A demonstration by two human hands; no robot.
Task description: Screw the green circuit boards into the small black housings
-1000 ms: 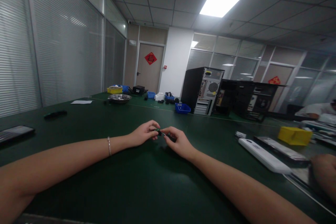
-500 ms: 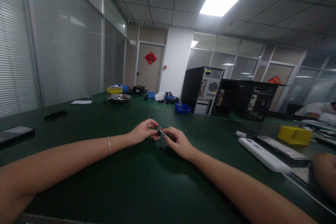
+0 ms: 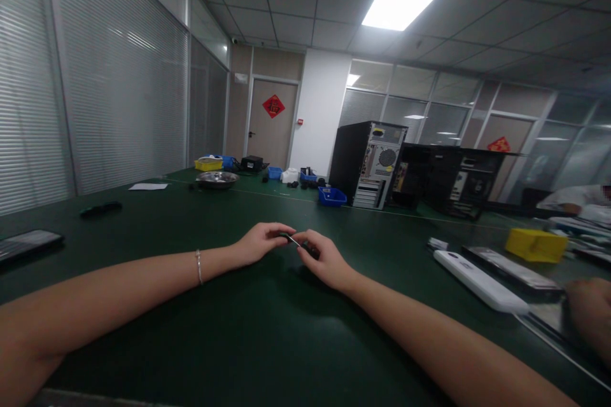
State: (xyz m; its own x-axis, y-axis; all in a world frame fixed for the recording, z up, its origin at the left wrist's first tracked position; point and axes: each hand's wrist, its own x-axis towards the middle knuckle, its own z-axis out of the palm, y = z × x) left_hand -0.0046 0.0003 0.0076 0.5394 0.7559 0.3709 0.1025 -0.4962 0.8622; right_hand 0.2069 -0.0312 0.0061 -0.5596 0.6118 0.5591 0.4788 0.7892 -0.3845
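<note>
Over the green table, my left hand [image 3: 260, 243] pinches a small dark part [image 3: 285, 236] between thumb and fingers. Its kind is too small to make out, and the fingers cover much of it. Close by on the right, my right hand [image 3: 330, 259] is closed around the dark handle of a thin screwdriver [image 3: 295, 241]. The bare metal shaft points left and up, its tip at the dark part. Whether the tip touches it I cannot tell.
A white power bank-like block [image 3: 477, 280], a flat metal drive [image 3: 513, 272] and a yellow box [image 3: 536, 245] lie to the right, near another person's hand [image 3: 589, 311]. Computer cases [image 3: 367, 165], a blue bin [image 3: 332, 196] and a metal bowl [image 3: 217, 180] stand farther back. A phone-like device [image 3: 31, 245] lies left.
My left fingers have turned the small dark part from upright to flatter and lower. The fingers now stretch over it. My right hand with the screwdriver has hardly moved.
</note>
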